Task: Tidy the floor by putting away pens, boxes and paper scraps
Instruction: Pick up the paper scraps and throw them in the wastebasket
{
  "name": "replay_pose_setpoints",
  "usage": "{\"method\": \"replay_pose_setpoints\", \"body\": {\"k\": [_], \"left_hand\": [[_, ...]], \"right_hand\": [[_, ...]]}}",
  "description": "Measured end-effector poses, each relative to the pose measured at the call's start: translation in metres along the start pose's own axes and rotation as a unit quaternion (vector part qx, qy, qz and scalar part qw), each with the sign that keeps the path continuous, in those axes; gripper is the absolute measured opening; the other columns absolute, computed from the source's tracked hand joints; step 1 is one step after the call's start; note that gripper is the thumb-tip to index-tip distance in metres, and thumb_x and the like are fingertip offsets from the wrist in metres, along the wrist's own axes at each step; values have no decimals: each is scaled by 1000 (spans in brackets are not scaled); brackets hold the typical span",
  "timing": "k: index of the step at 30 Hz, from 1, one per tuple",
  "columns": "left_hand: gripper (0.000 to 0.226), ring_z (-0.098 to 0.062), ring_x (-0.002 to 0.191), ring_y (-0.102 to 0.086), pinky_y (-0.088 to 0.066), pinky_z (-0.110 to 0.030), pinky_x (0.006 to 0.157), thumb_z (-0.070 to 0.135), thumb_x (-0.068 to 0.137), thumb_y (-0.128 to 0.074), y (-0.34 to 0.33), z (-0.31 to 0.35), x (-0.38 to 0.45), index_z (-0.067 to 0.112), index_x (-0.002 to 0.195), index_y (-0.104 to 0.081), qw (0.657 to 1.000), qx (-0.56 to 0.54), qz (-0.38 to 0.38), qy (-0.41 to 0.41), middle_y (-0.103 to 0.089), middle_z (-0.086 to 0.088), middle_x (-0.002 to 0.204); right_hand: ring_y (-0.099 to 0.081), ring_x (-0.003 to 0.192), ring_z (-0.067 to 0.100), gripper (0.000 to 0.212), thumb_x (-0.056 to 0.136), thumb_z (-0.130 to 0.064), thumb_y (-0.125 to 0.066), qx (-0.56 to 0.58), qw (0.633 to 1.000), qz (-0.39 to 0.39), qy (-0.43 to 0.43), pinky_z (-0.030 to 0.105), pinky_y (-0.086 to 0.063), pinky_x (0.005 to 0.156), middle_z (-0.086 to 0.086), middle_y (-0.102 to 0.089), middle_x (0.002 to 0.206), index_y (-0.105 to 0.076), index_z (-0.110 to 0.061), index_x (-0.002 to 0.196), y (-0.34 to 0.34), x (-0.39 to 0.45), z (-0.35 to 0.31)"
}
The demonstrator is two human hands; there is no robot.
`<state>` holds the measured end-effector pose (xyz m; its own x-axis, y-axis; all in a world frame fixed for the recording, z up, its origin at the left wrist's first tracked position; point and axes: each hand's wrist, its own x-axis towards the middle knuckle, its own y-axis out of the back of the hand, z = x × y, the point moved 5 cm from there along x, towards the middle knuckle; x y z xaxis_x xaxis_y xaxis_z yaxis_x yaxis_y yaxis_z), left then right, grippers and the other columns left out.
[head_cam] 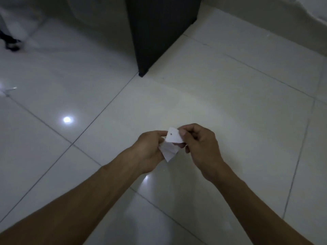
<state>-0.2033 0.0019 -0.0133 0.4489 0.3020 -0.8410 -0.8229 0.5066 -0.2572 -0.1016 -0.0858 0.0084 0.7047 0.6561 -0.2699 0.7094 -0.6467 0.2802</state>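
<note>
We look down on a glossy floor of large white tiles (221,96), wide and bare across the middle, with ceiling lights mirrored in it. At the top stands a tall dark cabinet (162,32), its corner foot planted on a tile joint. Far left there is a blurred black object (11,44) we cannot identify, and a small pale fleck (10,89) lower down, possibly another scrap, too small to be sure.

Now to us: both bare forearms reach out over the floor. Our left hand (150,149) is closed on a bunch of small white paper scraps (168,151), which fan out below its fingers. Our right hand (200,147) has thumb and forefinger pinched on the top scrap with a dark dot (174,137), which tilts against the bunch. The scraps are held up off the floor between the two hands, not lying on it.

Our read: we are stacking pieces into one bundle, so a single hand can carry them away.
</note>
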Motion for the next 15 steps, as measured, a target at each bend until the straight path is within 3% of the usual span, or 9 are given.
{"method": "replay_pose_setpoints", "body": {"k": [3,5,7,9,10,12,15], "left_hand": [[37,-35,102,-64,-54,-39,87,10,97,-37,22,3,-25,-10,117,-60,999,-22,-29,9,-64,-27,117],[41,-33,102,-65,-55,-38,86,25,100,-39,48,4,-49,-5,116,-63,998,-64,-16,-9,-65,-25,118],[27,-26,87,-70,-58,-34,79,10,98,-43,70,5,-75,1,99,-68,995,-86,-11,-41,-68,-23,106],[32,-21,73,-70,-58,-27,69,-13,88,-37,92,4,-102,-6,86,-68,993,-90,11,-77,-67,-25,94],[33,-23,73,-69,-58,-27,69,-14,86,-34,107,2,-115,-9,92,-66,990,-100,21,-94,-65,-26,96],[38,-27,80,-68,-58,-29,72,-11,87,-32,142,-4,-143,-10,113,-60,982,-139,49,-120,-65,-27,103],[41,-26,80,-71,-59,-32,75,-10,88,-32,194,-17,-186,-4,120,-57,964,-188,96,-164,-68,-24,101]], "right_hand": [[-64,75,4,14,91,-15,-58,-52,998,-8,25,17,-52,65,-10,-68,82,-67,-23,85,-36,-19,-13],[-63,77,1,12,90,-17,-58,-91,993,-39,59,12,-49,65,-16,-65,80,-66,-25,86,-66,-33,-26],[-60,74,1,11,90,-18,-58,-129,984,-70,104,11,-47,62,-15,-63,77,-64,-24,83,-92,-46,-41],[-58,71,7,10,90,-17,-58,-179,966,-95,163,21,-48,64,-5,-62,79,-65,-15,83,-117,-62,-57],[-57,71,8,10,89,-17,-58,-198,955,-109,194,23,-48,64,-2,-61,82,-66,-13,85,-130,-72,-66],[-56,72,8,9,88,-18,-59,-213,935,-152,238,13,-44,62,-1,-60,85,-67,-13,88,-161,-95,-84],[-55,73,5,9,87,-23,-62,-224,909,-209,283,6,-38,59,-3,-60,86,-66,-16,88,-206,-130,-109]]}}
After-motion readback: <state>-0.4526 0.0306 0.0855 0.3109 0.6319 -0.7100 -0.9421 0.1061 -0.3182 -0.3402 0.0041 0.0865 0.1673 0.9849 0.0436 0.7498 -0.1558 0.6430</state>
